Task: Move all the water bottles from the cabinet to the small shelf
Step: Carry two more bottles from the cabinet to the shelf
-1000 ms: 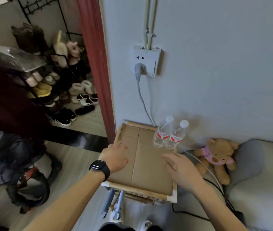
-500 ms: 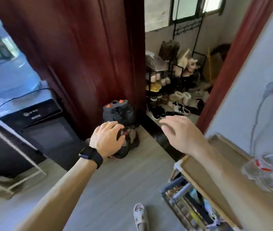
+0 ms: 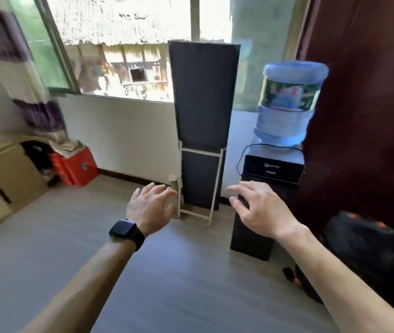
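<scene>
— Grey floor (image 3: 47, 260): report edges and room.
— Open floor runs from me to the black cabinet (image 3: 203, 104), far centre under the window (image 3: 124, 44). Water dispenser (image 3: 273, 168) just right of it; dark red door (image 3: 371, 116) bounds the right, red crate (image 3: 78, 167) far left.
— Fingers?
— My left hand (image 3: 149, 207) and right hand (image 3: 261, 210) hover well apart, near of the cabinet. Fingers spread wide, loosely bent; both hold nothing. Black watch (image 3: 126, 233) on my left wrist.
</scene>
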{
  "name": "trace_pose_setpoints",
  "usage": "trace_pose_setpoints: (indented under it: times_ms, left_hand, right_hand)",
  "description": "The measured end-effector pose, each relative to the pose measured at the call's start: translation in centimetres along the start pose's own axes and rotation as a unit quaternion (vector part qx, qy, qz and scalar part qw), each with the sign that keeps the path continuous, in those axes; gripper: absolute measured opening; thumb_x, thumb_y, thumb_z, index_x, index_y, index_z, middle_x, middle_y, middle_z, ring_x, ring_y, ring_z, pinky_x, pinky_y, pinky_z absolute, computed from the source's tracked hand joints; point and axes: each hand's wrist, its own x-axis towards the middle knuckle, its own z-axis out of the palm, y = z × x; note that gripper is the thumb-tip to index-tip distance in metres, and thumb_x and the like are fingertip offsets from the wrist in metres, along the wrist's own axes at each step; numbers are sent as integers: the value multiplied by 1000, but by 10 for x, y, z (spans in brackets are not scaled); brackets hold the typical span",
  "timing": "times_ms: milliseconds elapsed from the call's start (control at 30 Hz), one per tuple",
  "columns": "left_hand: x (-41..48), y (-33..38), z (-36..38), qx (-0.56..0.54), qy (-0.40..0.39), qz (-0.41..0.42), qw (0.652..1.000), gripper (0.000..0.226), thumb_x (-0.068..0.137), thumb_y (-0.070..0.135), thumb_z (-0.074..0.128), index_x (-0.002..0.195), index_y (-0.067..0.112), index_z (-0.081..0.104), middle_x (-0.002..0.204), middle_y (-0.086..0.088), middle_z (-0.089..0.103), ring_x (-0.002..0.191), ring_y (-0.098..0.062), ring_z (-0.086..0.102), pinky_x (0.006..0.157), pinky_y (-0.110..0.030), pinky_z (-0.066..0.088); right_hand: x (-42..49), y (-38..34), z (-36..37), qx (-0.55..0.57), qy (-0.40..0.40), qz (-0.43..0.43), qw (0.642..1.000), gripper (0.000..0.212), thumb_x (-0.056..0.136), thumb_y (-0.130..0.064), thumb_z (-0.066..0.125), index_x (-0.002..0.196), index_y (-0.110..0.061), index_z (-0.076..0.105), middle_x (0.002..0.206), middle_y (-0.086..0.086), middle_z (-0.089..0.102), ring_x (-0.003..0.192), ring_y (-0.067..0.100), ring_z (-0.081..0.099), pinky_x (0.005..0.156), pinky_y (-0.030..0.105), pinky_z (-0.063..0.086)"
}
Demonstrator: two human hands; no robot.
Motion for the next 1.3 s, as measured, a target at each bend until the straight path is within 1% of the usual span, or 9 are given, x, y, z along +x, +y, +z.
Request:
trace_pose_setpoints:
  times_ms: [67,167,267,367,567,767,933,1167,1300]
  left_hand:
    - [-10,-71,-7,13,-7,-44,999,44,93,49,49,136,45,47,149,9,42,143,-20,29,115,-41,25]
    - [-25,-175,-21,29,4,-112,993,44,92,49,50,136,43,48,150,6,42,143,-20,29,114,-42,25]
    - [-46,-264,-38,31,9,-193,981,46,93,49,48,139,42,45,151,6,40,143,-18,29,114,-41,25]
    - [-70,-336,-55,53,12,-245,968,48,94,50,44,141,43,40,153,7,38,143,-17,28,115,-42,25]
    - [-114,-451,-79,70,14,-340,938,50,93,49,44,142,44,38,153,7,38,142,-18,30,113,-43,26]
    - [-125,-560,-101,103,39,-386,916,48,93,49,43,141,44,40,149,8,42,140,-18,33,111,-42,30]
    - [-102,-664,-115,119,74,-405,904,47,91,46,48,138,44,47,144,8,48,137,-18,38,108,-40,33]
    - [-59,-809,-139,138,79,-435,886,46,90,48,50,136,44,49,144,10,49,134,-17,41,106,-38,34]
    - [-43,-887,-137,130,75,-448,881,45,90,48,49,135,42,51,142,9,50,132,-17,43,105,-39,36]
  right_hand:
    - [43,-56,27,5,-7,-42,999,39,100,-43,48,137,-35,55,145,-6,50,138,16,36,115,33,29]
    - [97,-137,75,22,-23,-90,995,42,99,-46,46,140,-38,50,147,-10,47,139,16,34,115,35,31]
    - [140,-214,116,18,-58,-145,988,46,99,-50,43,145,-43,39,149,-14,43,140,15,30,114,34,31]
    - [175,-287,147,22,-82,-187,979,52,98,-52,43,148,-47,29,150,-17,41,141,13,29,114,34,31]
    - [240,-416,196,34,-94,-281,955,49,98,-53,43,145,-45,36,150,-18,41,140,14,30,113,36,33]
    - [307,-525,256,49,-90,-346,933,47,96,-56,42,142,-45,40,150,-16,42,139,18,35,110,38,37]
    - [379,-607,309,80,-90,-380,917,44,98,-56,41,141,-44,41,150,-16,41,140,17,34,110,39,37]
    - [495,-720,367,97,-94,-395,909,39,99,-51,44,136,-43,46,146,-17,46,137,19,36,107,41,39]
    - [547,-776,404,94,-106,-402,905,40,99,-51,44,138,-42,43,146,-17,45,138,19,36,103,39,42]
